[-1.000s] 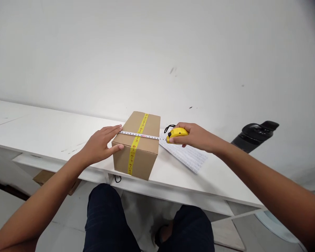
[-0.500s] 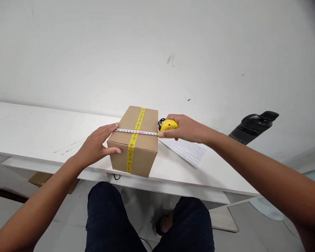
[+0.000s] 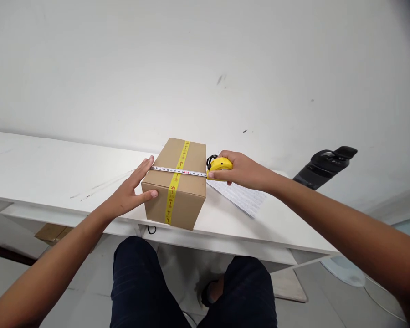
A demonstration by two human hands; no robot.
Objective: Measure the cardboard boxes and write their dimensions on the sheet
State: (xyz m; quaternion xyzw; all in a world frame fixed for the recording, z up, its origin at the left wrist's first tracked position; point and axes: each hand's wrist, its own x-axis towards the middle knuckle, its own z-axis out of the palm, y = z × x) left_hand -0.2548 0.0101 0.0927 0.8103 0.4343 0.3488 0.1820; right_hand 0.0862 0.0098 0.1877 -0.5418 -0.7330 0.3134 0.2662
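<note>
A brown cardboard box (image 3: 156, 200), sealed with a yellow printed strip of packing tape (image 3: 173, 193), sits at the front edge of the white table. My left hand (image 3: 128, 191) lies along its left side, fingers stretched out and thumb spread onto the front face. From beside those fingertips, a white measuring blade (image 3: 164, 170) runs straight across the box top to the right edge. There my right hand (image 3: 241, 169) is closed around the yellow tape measure (image 3: 222, 163), whose case sits against the box's right side. A black strap (image 3: 212, 159) shows behind the case.
Handwritten paper (image 3: 244, 199) lies on the white table (image 3: 71, 168) right of the box. A black bottle (image 3: 319, 168) stands behind my right forearm. The white wall (image 3: 191, 68) rises at the back. Another brown box (image 3: 53, 233) is below the table at left.
My left hand's fingers have straightened and lifted slightly along the box's side. The blade still lies across the top, and my right hand keeps its hold on the tape measure.
</note>
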